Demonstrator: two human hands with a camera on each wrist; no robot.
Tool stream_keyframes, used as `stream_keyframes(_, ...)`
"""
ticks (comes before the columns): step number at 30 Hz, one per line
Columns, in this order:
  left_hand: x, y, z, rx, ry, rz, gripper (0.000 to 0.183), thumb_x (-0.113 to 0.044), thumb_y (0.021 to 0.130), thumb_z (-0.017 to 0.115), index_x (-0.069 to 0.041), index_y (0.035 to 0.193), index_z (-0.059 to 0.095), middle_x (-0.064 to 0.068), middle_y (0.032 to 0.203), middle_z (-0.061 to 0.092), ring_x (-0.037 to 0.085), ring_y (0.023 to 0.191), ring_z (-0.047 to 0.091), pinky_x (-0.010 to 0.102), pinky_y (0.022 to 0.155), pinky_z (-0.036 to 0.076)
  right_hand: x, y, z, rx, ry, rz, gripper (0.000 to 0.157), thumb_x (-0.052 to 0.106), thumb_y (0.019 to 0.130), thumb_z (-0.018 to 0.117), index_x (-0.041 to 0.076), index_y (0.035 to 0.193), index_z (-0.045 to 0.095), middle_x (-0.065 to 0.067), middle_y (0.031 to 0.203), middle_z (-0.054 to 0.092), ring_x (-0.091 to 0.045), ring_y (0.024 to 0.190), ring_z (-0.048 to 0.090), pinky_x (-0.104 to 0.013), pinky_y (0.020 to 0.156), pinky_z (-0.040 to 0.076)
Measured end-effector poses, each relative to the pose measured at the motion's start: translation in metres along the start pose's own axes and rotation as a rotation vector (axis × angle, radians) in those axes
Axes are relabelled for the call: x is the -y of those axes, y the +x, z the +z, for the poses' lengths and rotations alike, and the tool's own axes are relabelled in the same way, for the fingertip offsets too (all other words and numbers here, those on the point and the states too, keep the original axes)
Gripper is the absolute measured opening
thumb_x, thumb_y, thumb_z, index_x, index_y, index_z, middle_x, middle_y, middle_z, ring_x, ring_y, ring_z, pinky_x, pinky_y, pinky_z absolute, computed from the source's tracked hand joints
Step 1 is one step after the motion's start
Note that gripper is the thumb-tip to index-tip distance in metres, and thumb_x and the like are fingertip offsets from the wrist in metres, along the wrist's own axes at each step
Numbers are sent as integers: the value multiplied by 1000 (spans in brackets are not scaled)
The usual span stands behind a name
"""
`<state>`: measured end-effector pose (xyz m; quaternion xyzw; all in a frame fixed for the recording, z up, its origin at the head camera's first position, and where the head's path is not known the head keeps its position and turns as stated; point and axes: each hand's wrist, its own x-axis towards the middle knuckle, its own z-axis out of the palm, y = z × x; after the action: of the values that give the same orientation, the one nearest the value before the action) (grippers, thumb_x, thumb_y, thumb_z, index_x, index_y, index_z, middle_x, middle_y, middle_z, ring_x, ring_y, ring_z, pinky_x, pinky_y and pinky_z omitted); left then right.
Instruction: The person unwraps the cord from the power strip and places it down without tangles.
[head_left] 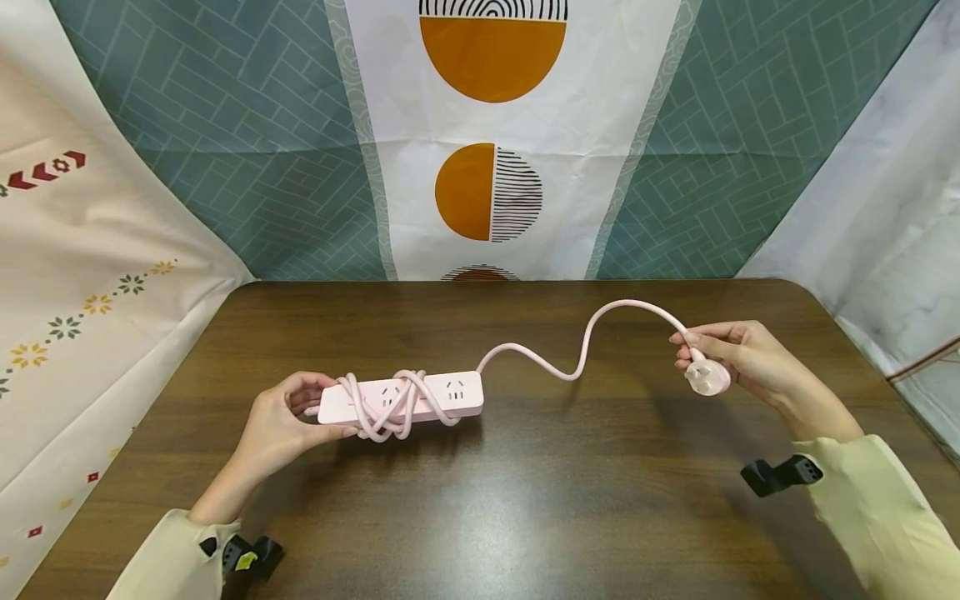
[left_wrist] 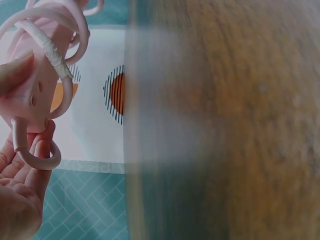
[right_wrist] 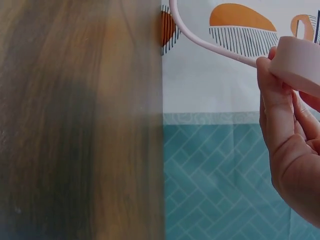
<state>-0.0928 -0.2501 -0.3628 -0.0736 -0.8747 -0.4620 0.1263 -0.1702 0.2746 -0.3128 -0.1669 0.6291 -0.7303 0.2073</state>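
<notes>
Power strip (head_left: 450, 390), pink, 1: at ten o'clock on the table (head_left: 600, 467), twelve being its far edge; seemingly held just clear of the wood, shadow beneath. Sockets: at least 2 showing, others perhaps under the cord.

Cord (head_left: 626, 303), pink, 1: partly wrapped about the strip in crossing loops, too tangled for me to count; free length snaking by way of one o'clock. White wrapped patch (left_wrist: 42, 40) on a loop, 1, probably tape.

Plug (head_left: 708, 377), 1: between two and three o'clock, prongs showing.

Hands, 2. Left hand (head_left: 273, 425), nine o'clock: thumb and fingers gripping the strip's outer end. Right hand (head_left: 757, 367), between two and three: pinching the cord right behind the plug.

Stage, by my reading: handling the cord's free end, winding or unwinding, I cannot tell which. Next move would call for a steady left grip while the right guides the plug end around the strip, loops kept from slipping.

Sundries: sleeves (head_left: 877, 508), 2; wrist cameras (head_left: 780, 475), 2, near three and eight o'clock
</notes>
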Motion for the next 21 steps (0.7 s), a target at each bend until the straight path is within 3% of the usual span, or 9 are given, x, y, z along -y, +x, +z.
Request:
stream_keyframes(13,1,1,0,-3,15,-8,54,-7,53,88,2,97,58,13,86,64,-2,74,58,10,67,47,-6,-14,-12,-17,5,40,30,-5,94,41,4,96,69,-8,86,69,-14,78,67,-27,62,54)
stream_keyframes(21,1,0,-1,-3,10,-10,54,-7,53,87,3,97,58,13,86,64,-2,74,58,10,67,47,-8,-22,-18,17,-7,42,31,-5,94,39,4,98,68,-7,86,69,-14,80,67,-28,62,54)
